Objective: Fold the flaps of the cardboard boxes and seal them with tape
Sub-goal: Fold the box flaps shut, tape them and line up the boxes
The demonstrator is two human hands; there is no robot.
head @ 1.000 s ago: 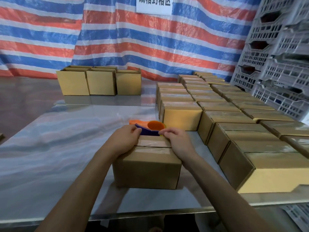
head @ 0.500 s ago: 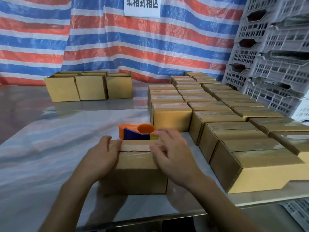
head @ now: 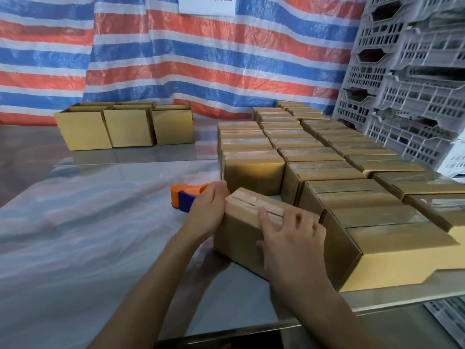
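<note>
A small cardboard box (head: 239, 241) stands on the steel table, turned at an angle, with clear tape (head: 253, 204) along its closed top seam. My left hand (head: 207, 212) grips its far left end, fingers curled over the corner. Spread across the top and near side of the box is my right hand (head: 289, 239), its fingers fairly straight and pressing on the cardboard. An orange and blue tape dispenser (head: 186, 197) lies on the table just behind my left hand, partly hidden by it.
Rows of sealed boxes (head: 327, 170) fill the right half of the table, the nearest one touching the box I hold. Three open boxes (head: 125, 128) stand at the back left. Grey plastic crates (head: 415, 71) are stacked at the right. The table's front edge (head: 251, 332) is close.
The box has been turned and slid right, up against the sealed rows. My right hand moved from the far top edge onto the near side; my left hand shifted to the far left end.
</note>
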